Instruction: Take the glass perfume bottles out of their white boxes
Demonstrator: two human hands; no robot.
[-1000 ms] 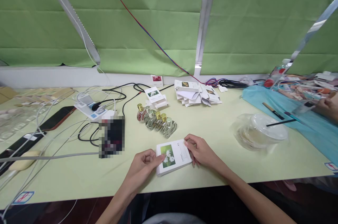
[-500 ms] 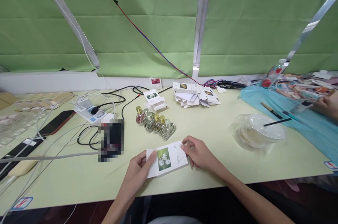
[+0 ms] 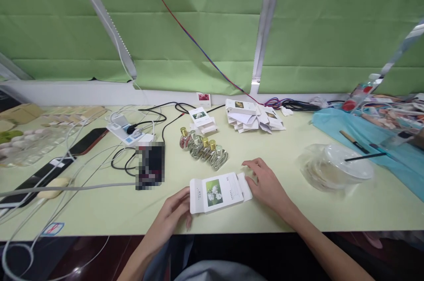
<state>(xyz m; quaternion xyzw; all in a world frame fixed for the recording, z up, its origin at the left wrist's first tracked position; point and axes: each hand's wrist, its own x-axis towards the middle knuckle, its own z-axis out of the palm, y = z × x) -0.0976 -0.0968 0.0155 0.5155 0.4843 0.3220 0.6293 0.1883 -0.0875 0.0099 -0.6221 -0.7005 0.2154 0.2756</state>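
Observation:
A white cardboard box with a white-flower picture lies in front of me, its end flaps folded out on both sides. My left hand is at the box's left flap, its fingers loosely bent and partly hidden behind the flap; it does not grip the box. At the other end, my right hand has thumb and fingers apart, close to the right flap; whether it touches is hard to tell. Beyond the box stand several small glass bottles with gold and pale caps, in a slanting row.
Flat white boxes are heaped at the back, beside a small box stack. A power strip, phone and tangled cables fill the left. A plastic-wrapped spool and blue sheet are on the right, near another person's hand.
Both hands have let go of the box; the right hand has drawn back a little. A flap now sticks out at the right end. My view has turned slightly.

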